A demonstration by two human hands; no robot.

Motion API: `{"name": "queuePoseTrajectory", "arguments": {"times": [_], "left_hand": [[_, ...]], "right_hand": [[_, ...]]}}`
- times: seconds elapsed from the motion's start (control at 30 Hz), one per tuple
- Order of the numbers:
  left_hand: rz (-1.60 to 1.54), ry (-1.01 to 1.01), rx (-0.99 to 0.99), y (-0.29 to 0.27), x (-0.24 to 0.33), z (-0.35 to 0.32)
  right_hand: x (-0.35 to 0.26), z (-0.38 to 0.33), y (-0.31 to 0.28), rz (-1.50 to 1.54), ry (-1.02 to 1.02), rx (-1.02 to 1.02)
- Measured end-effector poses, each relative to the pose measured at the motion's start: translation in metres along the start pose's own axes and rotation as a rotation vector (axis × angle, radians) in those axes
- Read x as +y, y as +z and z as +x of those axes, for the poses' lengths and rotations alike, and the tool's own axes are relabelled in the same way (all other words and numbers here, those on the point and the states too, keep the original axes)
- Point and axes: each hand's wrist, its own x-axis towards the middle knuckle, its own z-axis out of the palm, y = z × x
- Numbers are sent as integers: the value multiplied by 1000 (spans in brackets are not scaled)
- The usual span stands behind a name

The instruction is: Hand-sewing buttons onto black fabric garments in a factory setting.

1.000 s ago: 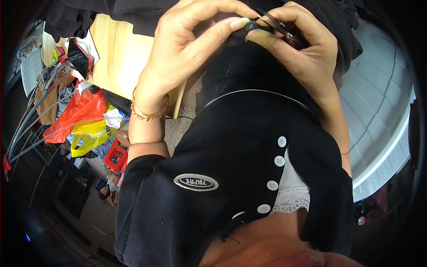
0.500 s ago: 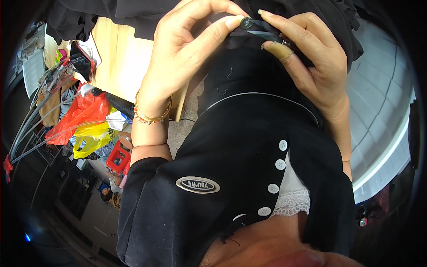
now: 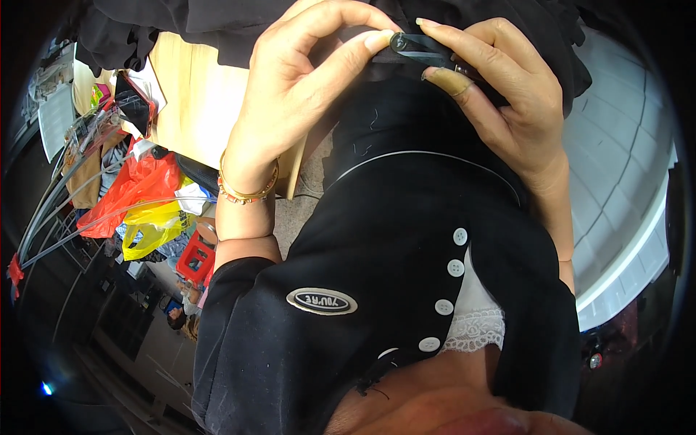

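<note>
My left hand (image 3: pixel 304 80) pinches a small dark button (image 3: pixel 398 43) between thumb and index finger, along with the black cloth (image 3: pixel 217 32) around it. In my right hand (image 3: pixel 511 83) is a pair of thread snips (image 3: pixel 429 52), its shiny blades pointing left to the button. The blade tips lie right at the button; whether they touch it or a thread I cannot make out. A tan finger cover (image 3: pixel 449 81) sits on my right thumb. The rest of the snips is partly hidden by my right fingers.
Black cloth drapes over a light wooden table (image 3: pixel 196 94) at the upper left. Red (image 3: pixel 138 188) and yellow (image 3: pixel 152 232) plastic bags lie beyond it, near a red plastic stool (image 3: pixel 194 257). A large white rounded surface (image 3: pixel 616 145) curves along my right side.
The snips have shifted slightly left and their blades have drawn closer together at the button. My left hand keeps its pinch in nearly the same place.
</note>
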Motion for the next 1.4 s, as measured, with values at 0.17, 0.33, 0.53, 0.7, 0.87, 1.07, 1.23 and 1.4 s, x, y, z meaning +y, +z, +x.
{"name": "queuePoseTrajectory", "arguments": {"times": [0.17, 0.33, 0.53, 0.7, 0.87, 1.07, 1.23, 1.4], "left_hand": [[-140, -336, 68, 13, 23, 14], [-610, 636, -13, 21, -36, 27], [-55, -311, 29, 6, 39, 10], [-557, 623, 26, 21, -34, 24], [-48, -301, 59, 6, 45, 12], [-566, 289, 21, 11, -16, 12], [-367, 677, 56, 12, -24, 25], [66, -106, -71, -11, 43, 10]], "right_hand": [[6, 1, 0, 113, -6, -44], [14, 1, 2, 162, -8, -68], [-5, 12, -8, 79, 64, -93], [6, 1, 10, 329, 129, 13], [13, -2, 26, 223, 34, 132], [8, -1, 29, 162, 0, 156], [12, -3, 30, 296, 6, 151], [17, -4, 29, 392, 46, 112]]}}
